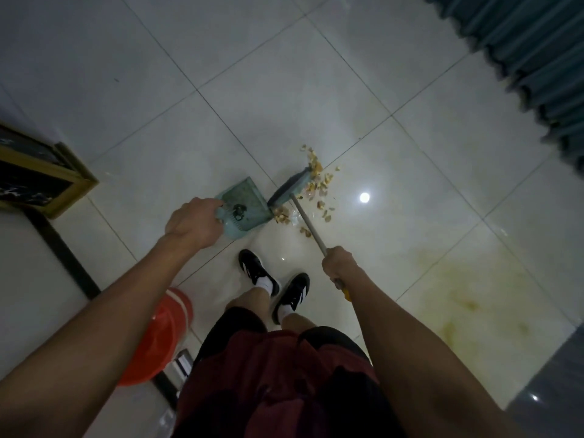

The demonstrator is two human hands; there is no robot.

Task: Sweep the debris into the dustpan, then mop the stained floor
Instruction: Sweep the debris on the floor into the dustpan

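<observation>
The left hand [192, 223] gripped the dustpan [245, 203], mouth facing right toward the debris [316, 188]. The right hand [339, 263] clasped the broom [292, 188], handle slanting up-left to its head.

No text, label, brand, number or sign could be read anywhere in the frame. The white stripes on the black shoes [275, 282] at lower centre were plain markings with no lettering that could be made out. The dustpan [244, 202] near the middle showed only dirt and a dark clump, no print. The orange bucket [155, 336] at lower left bore a pale band without writing, and the dark framed panel [34, 175] at the left edge showed only marbling.
</observation>
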